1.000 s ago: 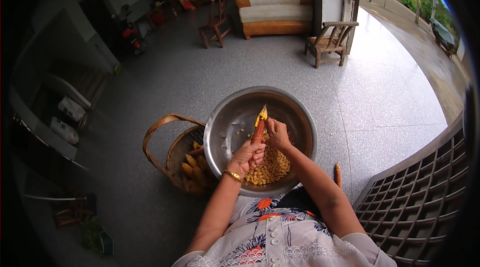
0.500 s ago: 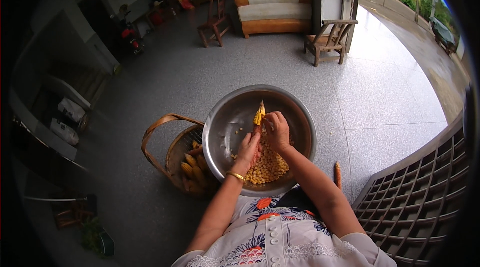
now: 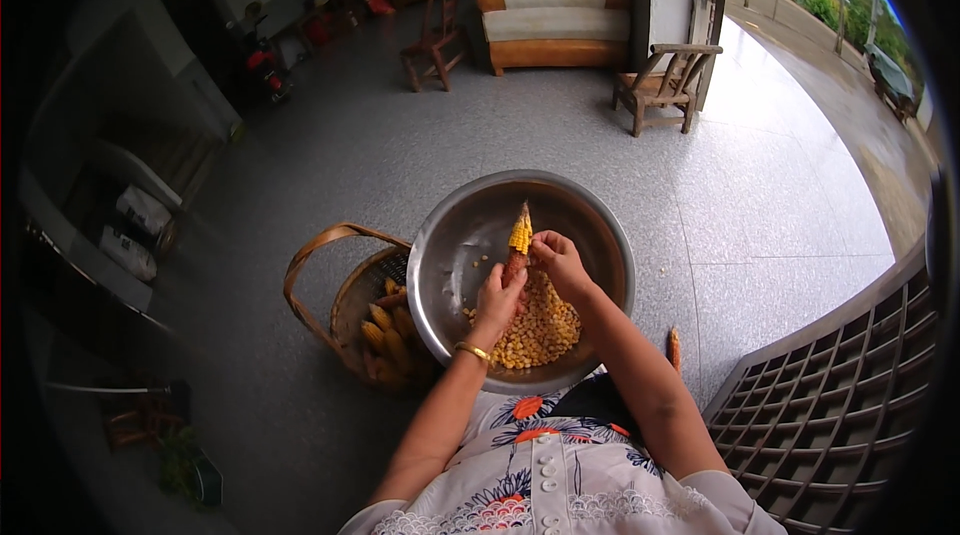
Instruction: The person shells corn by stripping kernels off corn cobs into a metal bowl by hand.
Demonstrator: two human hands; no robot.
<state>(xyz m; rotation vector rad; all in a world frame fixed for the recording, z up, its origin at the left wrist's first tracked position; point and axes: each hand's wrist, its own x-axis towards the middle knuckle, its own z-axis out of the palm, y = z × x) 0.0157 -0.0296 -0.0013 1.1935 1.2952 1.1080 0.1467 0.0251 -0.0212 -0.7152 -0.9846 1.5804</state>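
My left hand [image 3: 495,300] is closed around the lower, bare reddish part of a corn cob [image 3: 521,232], which points away from me over a wide metal basin [image 3: 440,205]. Yellow kernels still cover the cob's upper part, up to its dry tip. From the right, my right hand [image 3: 562,263] pinches at the cob's side, just at the lower edge of those kernels; its fingertips partly hide what they grip. Loose corn kernels [image 3: 540,335] form a heap on the near side of the basin's bottom, below my hands.
Left of the basin stands a woven handled basket [image 3: 340,330] with several corn cobs [image 3: 385,330]. A bare cob [image 3: 674,349] lies on the floor at right, beside a dark lattice panel [image 3: 830,385]. Farther off are a low wooden chair [image 3: 660,90] and a sofa [image 3: 557,25].
My right hand has turned and drawn slightly down and to the right, its fingertips still at the cob. My left hand keeps its hold. The whole view has shifted a little.
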